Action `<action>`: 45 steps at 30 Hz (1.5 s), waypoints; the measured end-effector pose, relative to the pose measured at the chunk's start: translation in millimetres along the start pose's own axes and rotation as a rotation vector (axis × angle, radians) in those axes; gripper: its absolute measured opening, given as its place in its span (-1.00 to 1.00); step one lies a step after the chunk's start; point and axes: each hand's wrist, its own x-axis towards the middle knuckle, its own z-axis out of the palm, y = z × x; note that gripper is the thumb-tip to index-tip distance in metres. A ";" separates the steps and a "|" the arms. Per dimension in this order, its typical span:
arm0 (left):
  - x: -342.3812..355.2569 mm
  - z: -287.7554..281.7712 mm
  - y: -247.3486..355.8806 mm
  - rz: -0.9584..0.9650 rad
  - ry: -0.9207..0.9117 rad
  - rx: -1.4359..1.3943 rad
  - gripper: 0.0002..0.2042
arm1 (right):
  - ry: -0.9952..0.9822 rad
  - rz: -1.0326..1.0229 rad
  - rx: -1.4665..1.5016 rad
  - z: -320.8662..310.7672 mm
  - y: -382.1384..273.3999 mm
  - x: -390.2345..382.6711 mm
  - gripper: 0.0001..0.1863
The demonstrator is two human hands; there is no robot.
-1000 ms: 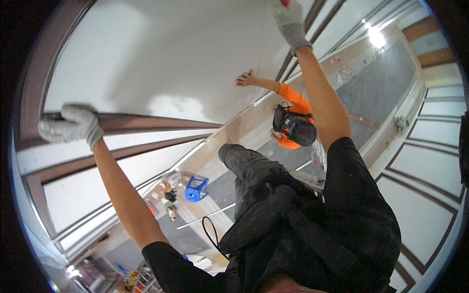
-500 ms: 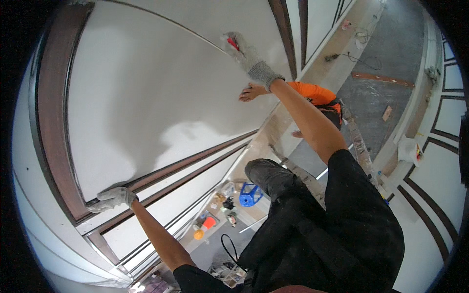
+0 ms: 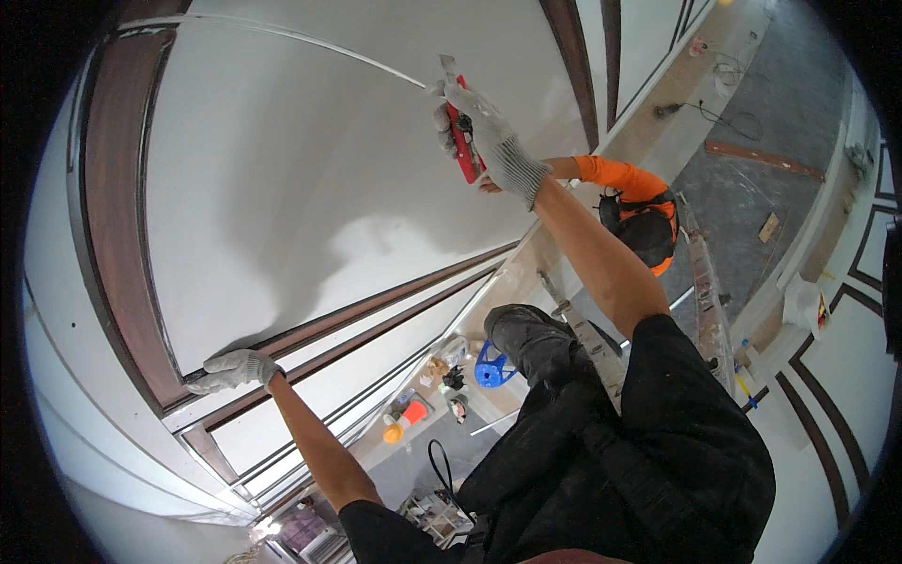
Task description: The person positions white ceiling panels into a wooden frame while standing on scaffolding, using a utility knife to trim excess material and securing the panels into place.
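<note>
A large white panel (image 3: 310,160) spreads before me, with dark brown trim (image 3: 113,197) along its left side and lower edge. My left hand (image 3: 230,370), in a pale knit glove, lies with fingers stretched along the trim at the lower left corner. At the far side, my gloved right hand (image 3: 484,122) is wrapped around a red utility knife (image 3: 464,141). A flat grey piece stands out at the knife's upper end. From the top left, a thin pale strip or edge (image 3: 310,39) runs toward this hand; whether they touch, I cannot tell.
A co-worker in an orange top (image 3: 634,180) is below my right forearm, one hand partly hidden behind mine. A ladder (image 3: 705,310) stands at the right. Below are a blue stool (image 3: 490,367), an orange-red container (image 3: 413,412) and a cable (image 3: 723,117).
My right hand has turned, and far more of the red knife shows. The strip or edge now looks whiter. The co-worker has leaned in. My left hand stays at the corner.
</note>
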 end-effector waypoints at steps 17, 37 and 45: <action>-125.0 -33.8 300.7 -0.624 -1.325 -0.796 -0.75 | 0.083 -0.047 -0.918 68.8 8.3 -37.2 -0.42; -143.0 -30.8 334.9 -0.580 -0.785 -0.826 -0.63 | -0.130 0.142 0.122 59.7 8.0 -64.4 -0.46; -149.6 -20.1 325.5 -0.556 -0.836 -0.843 -0.71 | 0.191 -0.050 -0.682 63.4 3.9 -51.1 -0.52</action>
